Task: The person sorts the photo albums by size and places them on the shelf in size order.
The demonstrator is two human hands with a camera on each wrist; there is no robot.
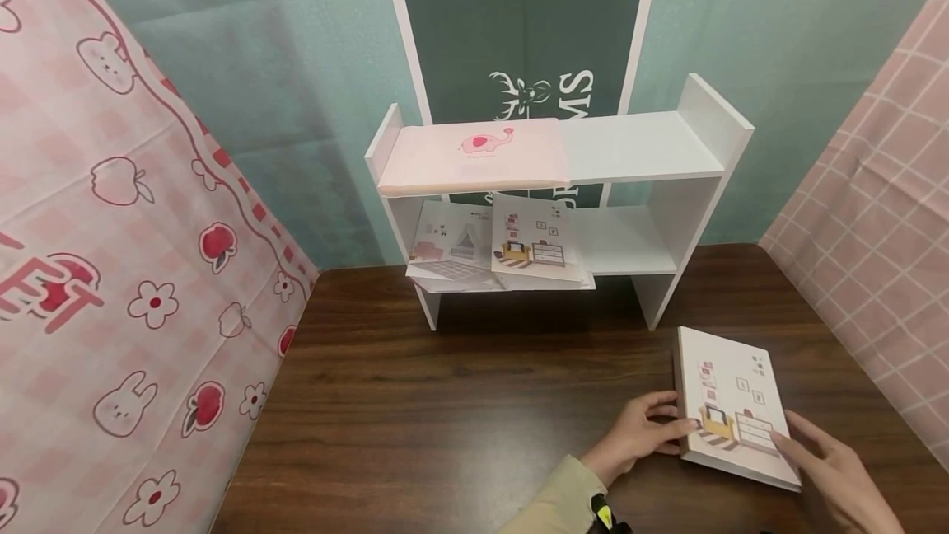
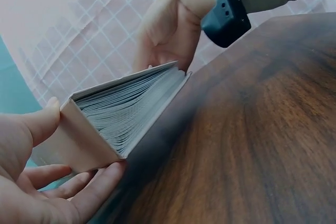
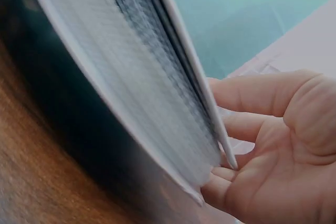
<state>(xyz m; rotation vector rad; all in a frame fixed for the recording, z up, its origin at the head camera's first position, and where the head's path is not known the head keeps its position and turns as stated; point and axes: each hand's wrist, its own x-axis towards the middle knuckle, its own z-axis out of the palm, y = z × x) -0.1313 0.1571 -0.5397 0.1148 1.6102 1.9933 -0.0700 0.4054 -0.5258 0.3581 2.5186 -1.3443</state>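
A thick white hardcover photo album (image 1: 730, 390), its cover printed with a yellow armchair and a drawer chest, is held above the table's right side. My left hand (image 1: 638, 433) grips its left side, thumb on the cover; in the left wrist view, the fingers of the left hand (image 2: 58, 182) press the spine's lower edge. On the opposite side, my right hand (image 1: 834, 468) pinches the edge with the thumb on top. The right wrist view has the right hand (image 3: 278, 150) around the open page side, with the album's many pages (image 3: 142, 77) showing between the covers.
A white two-tier shelf (image 1: 630, 147) stands at the back of the brown wooden table (image 1: 415, 419). On its upper tier lies a pink elephant album (image 1: 474, 155). Illustrated albums (image 1: 537, 241) lean out over the lower tier's front. Patterned cloths hang on both sides.
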